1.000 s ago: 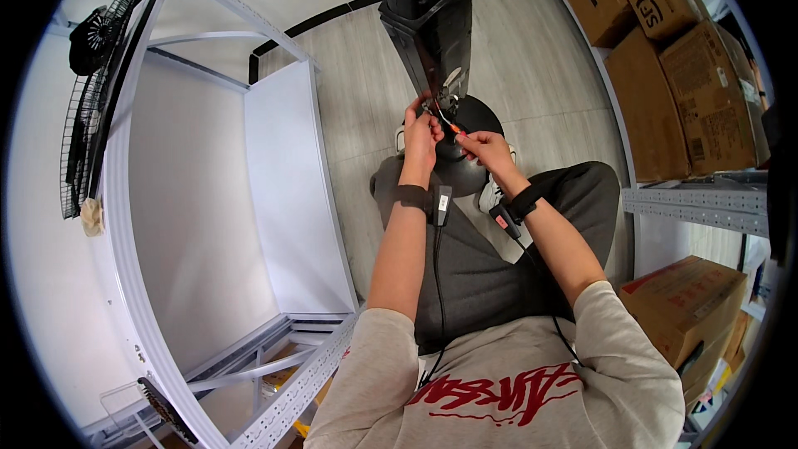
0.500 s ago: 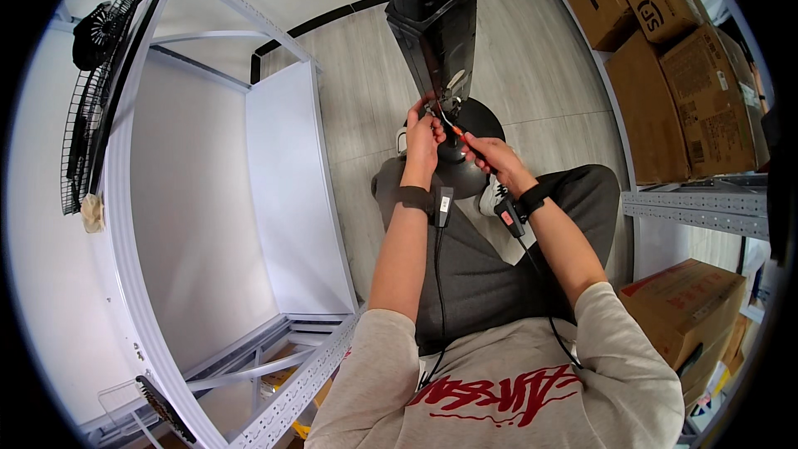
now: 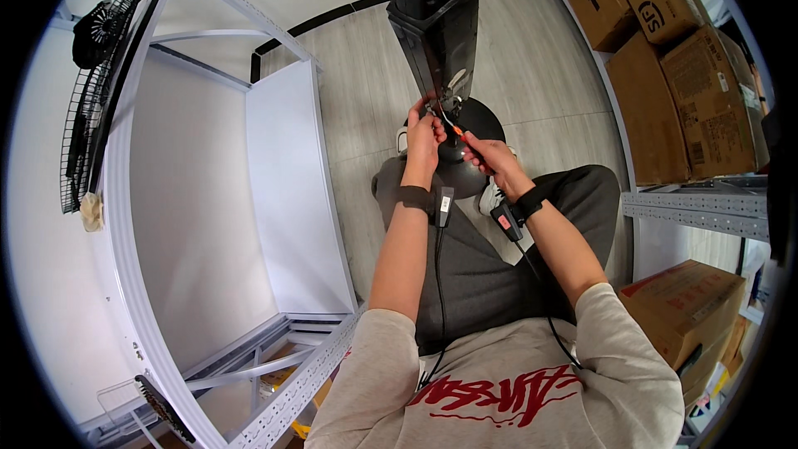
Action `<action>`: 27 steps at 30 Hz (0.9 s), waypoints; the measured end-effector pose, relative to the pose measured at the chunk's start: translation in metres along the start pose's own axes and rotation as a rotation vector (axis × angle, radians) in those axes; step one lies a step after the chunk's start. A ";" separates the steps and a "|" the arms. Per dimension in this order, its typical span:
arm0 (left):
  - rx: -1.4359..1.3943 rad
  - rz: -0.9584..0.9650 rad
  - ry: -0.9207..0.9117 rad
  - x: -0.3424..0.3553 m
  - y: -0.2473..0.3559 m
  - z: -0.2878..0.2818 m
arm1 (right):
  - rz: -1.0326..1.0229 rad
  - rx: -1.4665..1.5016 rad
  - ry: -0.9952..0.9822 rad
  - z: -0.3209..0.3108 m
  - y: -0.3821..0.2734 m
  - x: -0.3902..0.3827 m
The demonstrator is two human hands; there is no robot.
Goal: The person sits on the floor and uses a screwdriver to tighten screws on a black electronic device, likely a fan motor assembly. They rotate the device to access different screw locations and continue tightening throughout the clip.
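Observation:
A black upright column (image 3: 420, 25) stands on a round black base (image 3: 465, 175), with small metal fittings (image 3: 455, 102) at the joint. My left hand (image 3: 424, 145) is closed at the lower left of the column, fingertips at the fittings; what they hold is too small to make out. My right hand (image 3: 495, 158) grips an orange-and-black handled tool (image 3: 460, 131), whose thin pale end reaches up into the joint beside my left fingers.
White metal racks flank me: the left one has a panel (image 3: 291, 191) and black wire grilles (image 3: 87, 133); the right holds cardboard boxes (image 3: 640, 108). Another box (image 3: 682, 308) sits at lower right. My crossed legs (image 3: 582, 208) surround the base.
Since a second ago my right hand has shifted slightly right, showing more of the tool's handle. The column appears slightly further right. My left hand has barely moved.

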State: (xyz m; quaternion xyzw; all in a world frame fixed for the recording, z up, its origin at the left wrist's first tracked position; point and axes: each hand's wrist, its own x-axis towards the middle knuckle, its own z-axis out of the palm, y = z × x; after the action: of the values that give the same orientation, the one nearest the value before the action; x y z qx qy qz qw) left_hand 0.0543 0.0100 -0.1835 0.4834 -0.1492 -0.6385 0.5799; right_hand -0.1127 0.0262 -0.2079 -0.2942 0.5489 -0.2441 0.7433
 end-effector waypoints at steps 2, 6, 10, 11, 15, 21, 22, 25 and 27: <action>-0.003 0.007 -0.002 0.001 -0.001 -0.001 | -0.069 -0.037 0.057 0.005 0.002 -0.002; -0.008 0.005 0.004 0.000 -0.001 -0.002 | 0.041 0.031 -0.032 0.005 -0.009 -0.010; -0.002 0.005 -0.016 0.001 0.000 -0.004 | 0.313 0.074 -0.189 -0.003 -0.014 -0.006; -0.002 0.002 -0.009 0.000 0.000 -0.002 | 0.277 0.089 -0.168 -0.005 -0.014 -0.004; -0.009 0.009 -0.011 0.002 -0.001 -0.002 | 0.134 0.045 -0.059 -0.004 -0.006 0.001; -0.012 0.002 0.008 0.000 -0.001 -0.001 | 0.079 0.000 -0.009 0.006 -0.011 -0.011; -0.008 0.006 0.008 0.000 0.000 -0.002 | 0.129 0.056 -0.032 0.008 -0.015 -0.015; 0.003 0.013 -0.001 0.000 0.000 -0.001 | 0.242 0.161 -0.245 -0.002 -0.016 -0.012; 0.013 0.014 -0.006 0.000 -0.001 0.000 | 0.131 0.144 -0.198 -0.006 -0.008 -0.001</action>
State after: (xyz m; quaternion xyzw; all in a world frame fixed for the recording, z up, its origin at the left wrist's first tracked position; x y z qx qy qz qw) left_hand 0.0540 0.0101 -0.1841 0.4841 -0.1584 -0.6350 0.5808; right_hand -0.1188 0.0206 -0.2028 -0.2262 0.4721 -0.2036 0.8273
